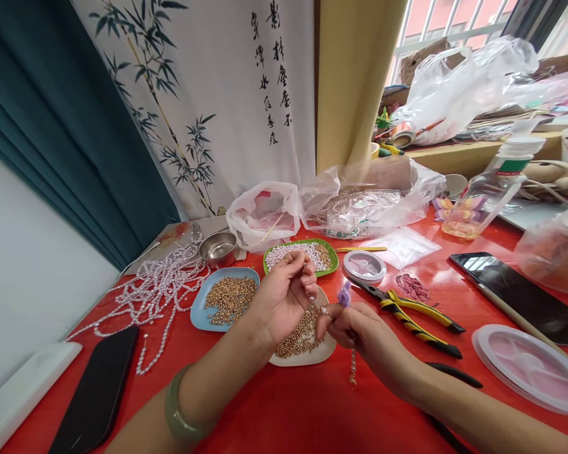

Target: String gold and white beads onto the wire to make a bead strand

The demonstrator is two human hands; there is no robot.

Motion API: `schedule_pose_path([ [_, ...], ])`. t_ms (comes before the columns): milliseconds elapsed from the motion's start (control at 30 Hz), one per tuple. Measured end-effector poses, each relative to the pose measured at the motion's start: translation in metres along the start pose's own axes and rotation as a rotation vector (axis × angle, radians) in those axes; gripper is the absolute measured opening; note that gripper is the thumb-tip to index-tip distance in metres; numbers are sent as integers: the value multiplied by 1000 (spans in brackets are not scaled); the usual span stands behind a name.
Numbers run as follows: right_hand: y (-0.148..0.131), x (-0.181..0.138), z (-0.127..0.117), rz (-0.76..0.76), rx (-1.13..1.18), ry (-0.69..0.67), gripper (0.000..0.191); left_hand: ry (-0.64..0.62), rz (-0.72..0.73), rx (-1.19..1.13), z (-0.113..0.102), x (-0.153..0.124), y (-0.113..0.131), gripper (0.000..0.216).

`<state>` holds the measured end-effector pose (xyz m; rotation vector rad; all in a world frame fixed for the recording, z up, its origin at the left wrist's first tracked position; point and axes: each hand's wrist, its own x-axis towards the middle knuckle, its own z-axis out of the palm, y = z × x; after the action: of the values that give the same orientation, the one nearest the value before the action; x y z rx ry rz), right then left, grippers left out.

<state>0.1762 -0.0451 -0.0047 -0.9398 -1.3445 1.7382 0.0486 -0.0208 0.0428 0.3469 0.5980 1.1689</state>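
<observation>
My left hand (284,293) is raised over the dishes, its fingers curled in a pinch. What they hold, if anything, is too small to make out. To its right, my right hand (360,328) is closed on a beaded strand (353,369), whose end hangs below the fingers. A fuzzy purple piece (344,294) stands up at the same fingers; how it joins the strand is hidden. Beneath both hands lies a cream dish (322,353) of gold beads (296,337). A blue dish (198,310) of gold beads and a green dish (334,265) of white and gold beads stand close by.
Pliers (407,309), a round lidded case (532,369) and a phone (525,296) lie on the right. Bead strings (163,284), a steel bowl (218,249) and a black phone (97,391) are on the left. Plastic bags (265,214) line the back.
</observation>
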Motion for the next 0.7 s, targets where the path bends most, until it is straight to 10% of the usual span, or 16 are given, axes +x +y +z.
schedule_pose_path([
  [700,-9,3,2,17,-293,123,40,58,75,25,-2,-1,-17,17],
])
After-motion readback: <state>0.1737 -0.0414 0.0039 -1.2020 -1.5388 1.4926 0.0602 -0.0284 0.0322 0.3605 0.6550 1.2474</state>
